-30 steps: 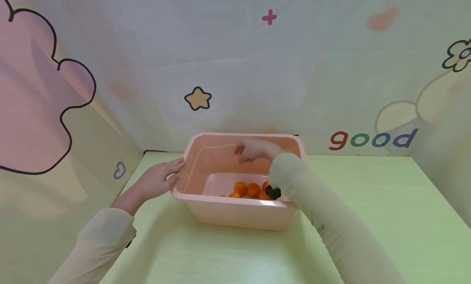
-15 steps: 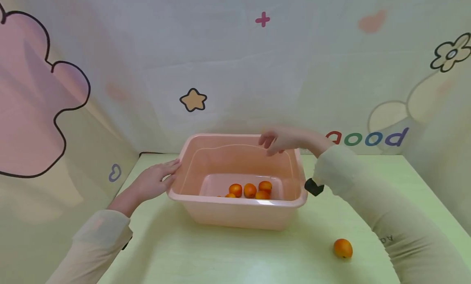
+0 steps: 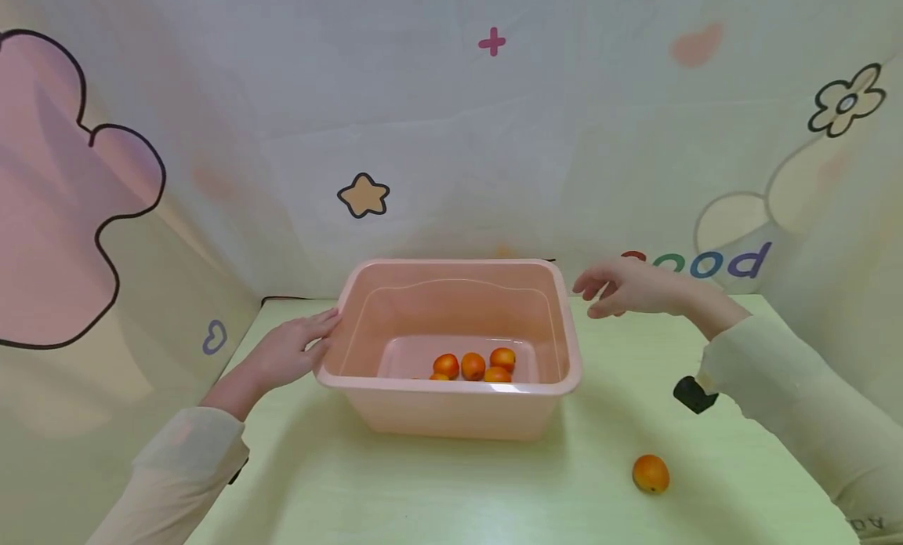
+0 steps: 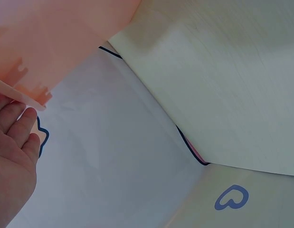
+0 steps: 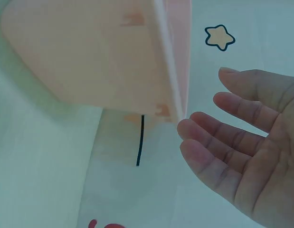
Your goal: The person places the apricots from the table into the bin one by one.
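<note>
A pink plastic basin (image 3: 466, 413) stands on the pale green table, several small round orange fruits (image 3: 473, 365) lying on its floor. The front wall partly hides the nearest ones. My left hand (image 3: 292, 353) rests on the basin's left rim with fingers nearly straight; the left wrist view shows those fingertips (image 4: 29, 114) right at the rim's edge. Beside the right rim, my right hand (image 3: 631, 288) hovers in the air, fingers loosely bent and holding nothing. In the right wrist view its palm (image 5: 275, 171) faces the basin's side (image 5: 104, 57).
One more orange fruit (image 3: 650, 474) lies on the table (image 3: 451, 498) to the right, in front of the basin. A printed cloth backdrop (image 3: 451, 137) rises behind the table and along both sides. A black wrist device (image 3: 694, 394) shows under the right sleeve.
My right hand has moved from over the basin out to the right, past its rim. The lone fruit on the table came into view from behind the right sleeve. My left hand stays at the rim.
</note>
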A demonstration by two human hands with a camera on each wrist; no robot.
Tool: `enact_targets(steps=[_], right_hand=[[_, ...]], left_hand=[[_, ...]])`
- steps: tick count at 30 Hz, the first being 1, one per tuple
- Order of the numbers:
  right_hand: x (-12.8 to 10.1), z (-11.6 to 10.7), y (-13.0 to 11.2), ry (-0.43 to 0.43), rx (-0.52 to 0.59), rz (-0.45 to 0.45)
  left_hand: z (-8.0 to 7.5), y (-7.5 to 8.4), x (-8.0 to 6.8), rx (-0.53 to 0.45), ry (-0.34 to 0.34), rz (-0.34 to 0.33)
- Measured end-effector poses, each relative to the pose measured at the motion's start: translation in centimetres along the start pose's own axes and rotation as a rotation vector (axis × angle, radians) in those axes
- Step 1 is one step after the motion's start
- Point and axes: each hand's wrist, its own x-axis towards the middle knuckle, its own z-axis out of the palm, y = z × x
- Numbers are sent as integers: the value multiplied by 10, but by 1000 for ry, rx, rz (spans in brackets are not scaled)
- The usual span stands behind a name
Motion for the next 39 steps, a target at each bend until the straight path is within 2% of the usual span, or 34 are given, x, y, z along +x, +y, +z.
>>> enact_targets(steps=[12,28,39], right_hand=[[-31,29,42,-56,82,61],[-45,77,83,-137,150,110],[-55,111,102,-195,137,137]], left_hand=[[-2,3,-2,-14,-14,-22],[-1,3,-2,-11,-13,-22],[1,0,0,-19,-28,-39]])
